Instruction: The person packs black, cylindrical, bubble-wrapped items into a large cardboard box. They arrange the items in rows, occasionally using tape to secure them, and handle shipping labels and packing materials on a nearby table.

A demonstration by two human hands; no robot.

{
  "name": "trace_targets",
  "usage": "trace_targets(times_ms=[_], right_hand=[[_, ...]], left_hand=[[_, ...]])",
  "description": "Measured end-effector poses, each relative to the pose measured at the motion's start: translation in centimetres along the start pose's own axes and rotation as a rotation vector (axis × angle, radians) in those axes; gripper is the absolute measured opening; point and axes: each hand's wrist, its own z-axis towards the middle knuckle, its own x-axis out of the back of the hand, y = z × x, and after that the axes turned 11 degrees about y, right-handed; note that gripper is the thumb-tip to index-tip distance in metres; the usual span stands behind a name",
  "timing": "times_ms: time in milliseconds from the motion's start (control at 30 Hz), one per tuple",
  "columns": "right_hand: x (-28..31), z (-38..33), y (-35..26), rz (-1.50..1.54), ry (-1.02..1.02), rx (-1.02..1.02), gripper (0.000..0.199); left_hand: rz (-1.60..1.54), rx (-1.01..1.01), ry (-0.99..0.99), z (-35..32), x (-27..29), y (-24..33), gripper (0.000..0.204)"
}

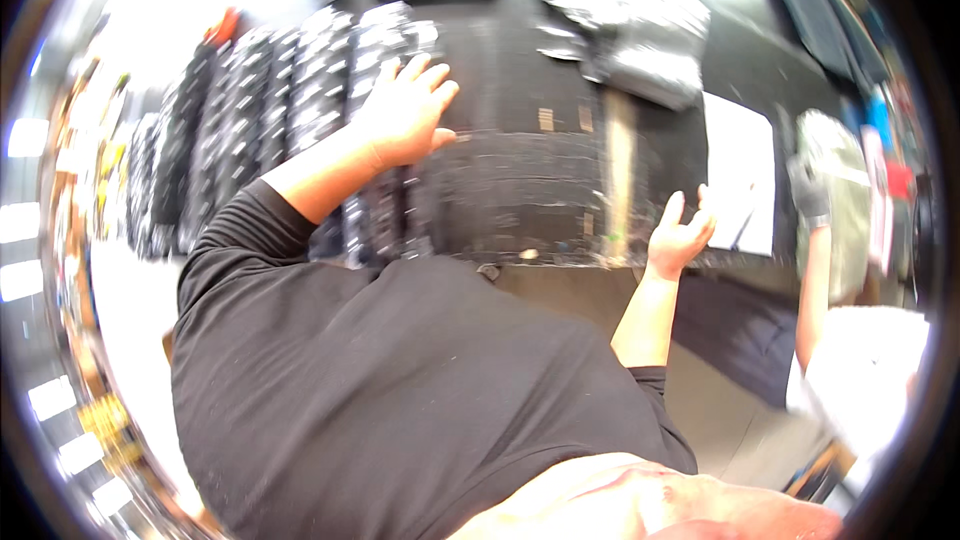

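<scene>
My left hand is raised with its fingers spread and holds nothing that I can see. It is nearest to the closest of a row of dark packages with white streaks; whether it touches one, I cannot tell. Over the front edge of a worn black table is my right hand, thumb and fingers apart, with nothing visible in it. A white sheet lies on the table just beyond that hand. Motion smears much of the picture.
Shiny silver-grey plastic bags are heaped at the table's far side. At the right, a co-worker in a white top reaches a gloved hand to a pale grey-green bag. Blurred shelving runs along the left.
</scene>
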Motion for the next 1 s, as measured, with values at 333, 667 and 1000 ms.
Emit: trace_targets(times_ms=[333, 667, 1000], right_hand=[[-8.5, -1.8, -28.1, 0.672, -0.760, 0.225, 0.057], [-6.6, -10.5, -63.1, 0.999, -0.817, 0.708, 0.048], [11.1, -44.1, -92.1, 1.433, -1.581, 1.517, 0.052]], left_hand=[[-0.262, 0.544, 0.259, -31.6, 2.2, -4.3, 0.062], [-0.155, 1.923, 0.271, -77.0, -4.0, 0.8, 0.059], [0.496, 2.597, 0.186, -108.1, -12.6, 0.8, 0.062]])
